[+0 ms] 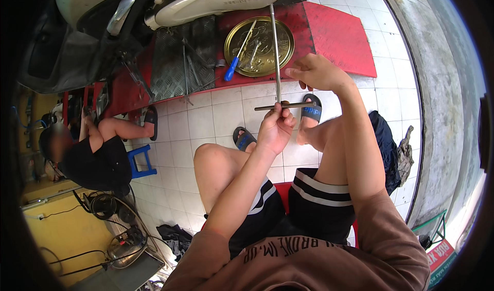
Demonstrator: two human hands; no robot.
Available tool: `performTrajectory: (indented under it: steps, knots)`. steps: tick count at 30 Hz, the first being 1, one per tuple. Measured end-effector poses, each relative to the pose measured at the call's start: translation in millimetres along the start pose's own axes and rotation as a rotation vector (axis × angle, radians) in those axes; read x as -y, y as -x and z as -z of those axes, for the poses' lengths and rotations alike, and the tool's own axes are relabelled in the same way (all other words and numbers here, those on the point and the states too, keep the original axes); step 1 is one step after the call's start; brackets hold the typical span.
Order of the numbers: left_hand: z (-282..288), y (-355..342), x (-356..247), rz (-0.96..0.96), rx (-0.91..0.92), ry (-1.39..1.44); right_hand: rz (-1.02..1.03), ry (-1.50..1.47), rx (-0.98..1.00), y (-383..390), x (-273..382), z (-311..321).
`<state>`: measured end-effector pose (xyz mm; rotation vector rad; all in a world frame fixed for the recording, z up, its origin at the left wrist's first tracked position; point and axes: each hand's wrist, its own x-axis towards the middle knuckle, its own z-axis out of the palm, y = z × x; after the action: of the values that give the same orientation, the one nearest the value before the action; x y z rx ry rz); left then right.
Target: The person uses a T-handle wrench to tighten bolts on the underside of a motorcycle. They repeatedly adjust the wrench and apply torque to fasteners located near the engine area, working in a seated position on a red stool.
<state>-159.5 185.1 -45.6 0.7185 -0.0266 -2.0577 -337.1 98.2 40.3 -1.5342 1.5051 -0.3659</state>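
My left hand [275,131] is closed around the middle of a T-handle wrench [276,54], where its crossbar meets the long shaft. The shaft points away from me, its far tip against the pale side cover [221,4] of a motorbike. To the right of the shaft, my right hand [323,74] is raised above the crossbar's right end, fingers bent and apart, holding nothing. Just left of the shaft, a round gold tray [285,58] holds a blue-handled screwdriver [232,69] and a small silver metal part [254,53].
The tray stands on a red platform [339,39] under the motorbike, beside a dark textured metal plate [167,59] with thin tools on it. At left, another person [98,157] sits by a blue stool [142,160]. Dark cloth [383,147] lies on the right.
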Motion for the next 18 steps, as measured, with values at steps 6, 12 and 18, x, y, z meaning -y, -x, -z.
performTrajectory:
  steps: [6, 12, 18]
  knots:
    - [-1.7, -7.3, 3.5, 0.204, 0.102, 0.318, -0.026, -0.024, 0.083, -28.7, -16.7, -12.3]
    - [-1.6, -5.5, 6.4, 0.018, 0.032, 0.037, -0.03, -0.012, 0.079, -34.8, -16.2, -14.5]
    - [-0.4, -5.5, -1.6, -0.056, -0.033, -0.116, -0.04, 0.019, 0.066, -38.9, -16.3, -13.3]
